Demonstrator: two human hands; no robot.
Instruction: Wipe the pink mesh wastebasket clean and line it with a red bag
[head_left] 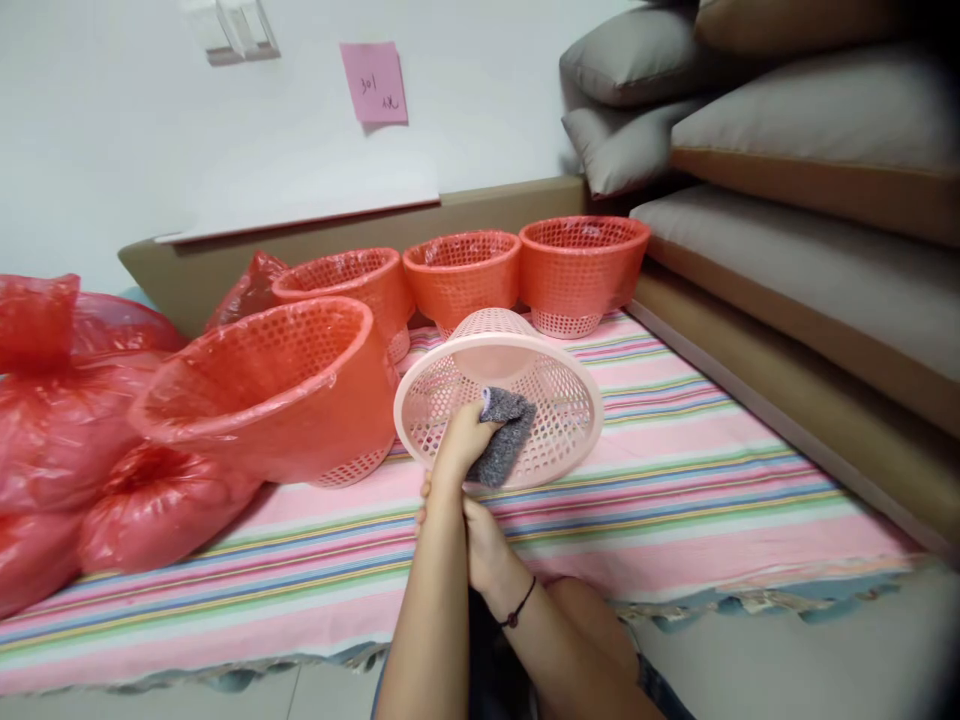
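In my left hand is a folded grey cloth, speckled and pale along one edge, held inside the mouth of a pale pink plastic basket. The basket lies on its side with its wide rim towards me and its perforated wall showing. My right hand, with a dark cord bracelet on the wrist, is closed around my left forearm from below; its fingertips show on the far side. Whether it also touches the basket's rim is hidden.
A red-film-covered basket stands at the left, with more covered baskets along the back. Tied red plastic bags crowd the far left. Stacked grey cushions border the right side. A striped pink cloth covers the surface.
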